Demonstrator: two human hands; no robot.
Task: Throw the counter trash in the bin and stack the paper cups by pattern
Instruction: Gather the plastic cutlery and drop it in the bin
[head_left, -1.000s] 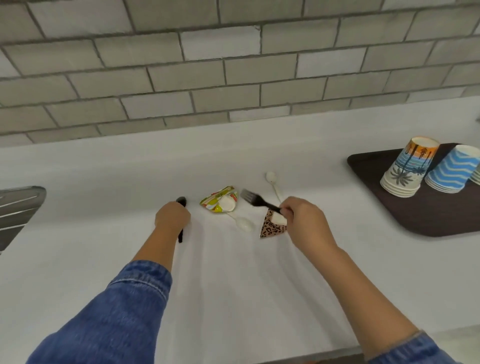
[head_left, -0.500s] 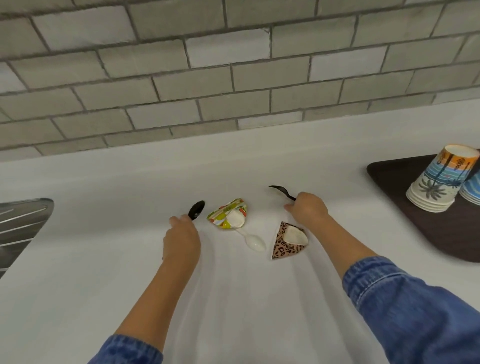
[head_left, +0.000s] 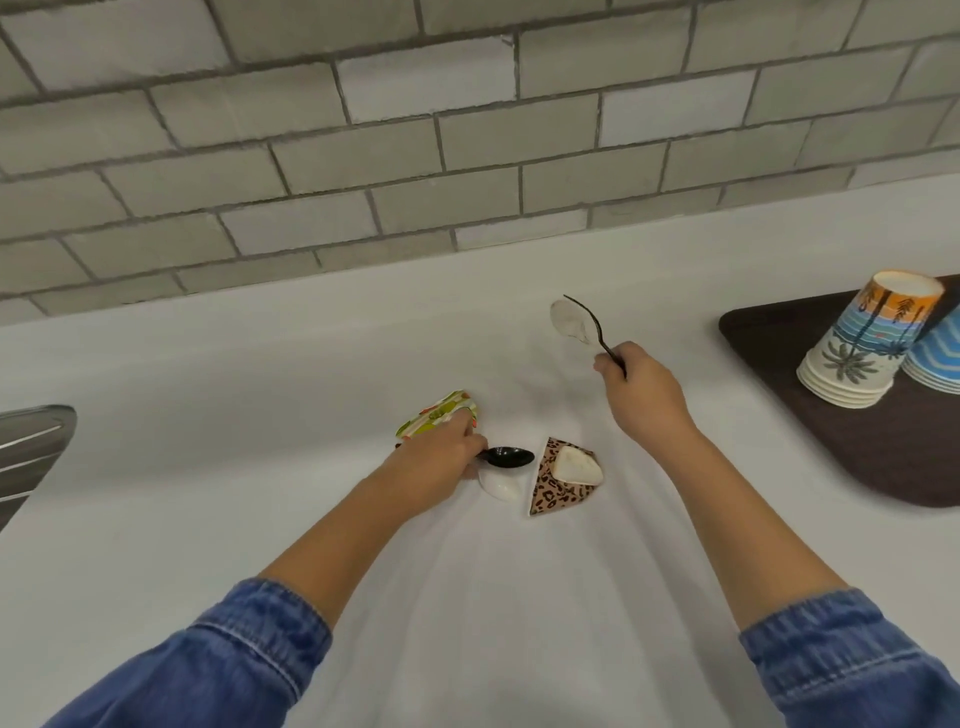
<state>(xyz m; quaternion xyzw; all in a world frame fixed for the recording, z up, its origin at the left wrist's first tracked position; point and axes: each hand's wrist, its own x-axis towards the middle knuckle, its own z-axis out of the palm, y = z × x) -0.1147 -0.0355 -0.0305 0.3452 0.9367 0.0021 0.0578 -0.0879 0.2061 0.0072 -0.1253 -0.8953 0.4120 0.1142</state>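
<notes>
The left hand (head_left: 441, 460) grips a black plastic spoon (head_left: 506, 457) just above a white plastic spoon (head_left: 500, 486), the right hand (head_left: 641, 392) pinches a black plastic fork (head_left: 597, 332) with a white spoon (head_left: 569, 322); both look light, stiff, slippery, best held by handles.

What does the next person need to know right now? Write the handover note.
Left hand: shut on the black spoon, low over the counter, reaching at a white spoon.
Right hand: shut on the black fork and, it seems, a second white spoon.
Crushed green-patterned cup lies behind the left hand; crushed leopard cup lies beside the spoons.
Done: palm-tree cups and blue wave cups stacked on the brown tray.
Left: gather the trash and bin it. No bin in view.
</notes>
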